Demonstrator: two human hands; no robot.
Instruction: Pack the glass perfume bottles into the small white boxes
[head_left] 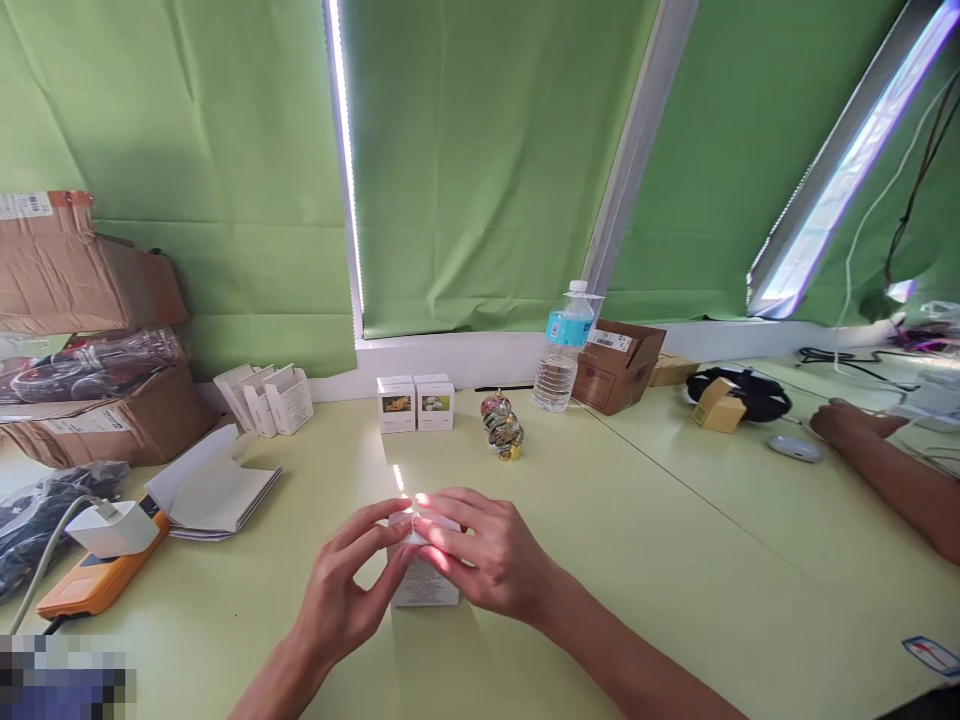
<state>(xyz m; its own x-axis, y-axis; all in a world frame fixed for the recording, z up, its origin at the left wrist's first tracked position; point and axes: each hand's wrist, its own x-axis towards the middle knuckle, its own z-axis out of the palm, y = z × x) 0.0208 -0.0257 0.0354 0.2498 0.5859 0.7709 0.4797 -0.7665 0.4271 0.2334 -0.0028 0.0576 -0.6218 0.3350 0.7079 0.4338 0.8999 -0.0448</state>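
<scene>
A small white box (426, 588) with fine print on its front stands on the table before me. Both hands are at its top, where white flaps show between the fingers. My left hand (356, 570) pinches the left side of the top with thumb and fingertips. From the right, my right hand (484, 550) presses its fingers on the same flaps and covers much of them. Beyond the hands two closed white boxes with plant pictures, a left one (397, 408) and a right one (434, 406), stand side by side. Small shiny packets or ornaments (502, 425) lie right of them.
Flattened white cartons (289, 400) lean by the wall. Left are papers (217, 495), an orange power strip (105, 580) with a white charger (112, 527), and stacked cardboard boxes (97, 285). A water bottle (559, 350) and brown carton (619, 365) stand behind; another person's arm (892, 460) rests right.
</scene>
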